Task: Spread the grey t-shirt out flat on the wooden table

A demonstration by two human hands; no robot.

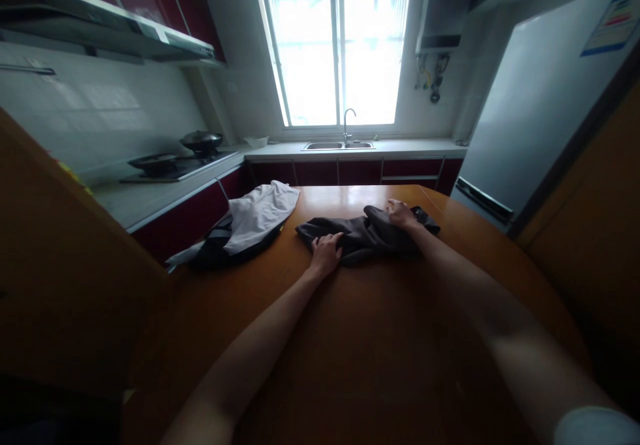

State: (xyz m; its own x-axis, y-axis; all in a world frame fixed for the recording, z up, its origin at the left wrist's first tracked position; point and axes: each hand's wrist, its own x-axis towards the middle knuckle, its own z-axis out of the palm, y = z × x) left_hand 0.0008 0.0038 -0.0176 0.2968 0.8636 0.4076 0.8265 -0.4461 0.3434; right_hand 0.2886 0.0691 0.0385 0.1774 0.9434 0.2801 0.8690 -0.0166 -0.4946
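Head view: at the centre of the frame a dark garment (365, 235) lies crumpled on the wooden table (380, 338). The left hand (326, 253) presses on its lower left edge, fingers spread flat. The right hand (400, 214) sits at its upper right part, fingers curled around a fold of the cloth. Left of centre, a white garment (263, 215) rests on darker clothing at the table's edge. A sink (339, 145) sits below the window, upper centre.

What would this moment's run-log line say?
left hand: flat on dark garment | right hand: gripping its far edge | garment: crumpled on wooden table | beside: white-and-dark clothes pile
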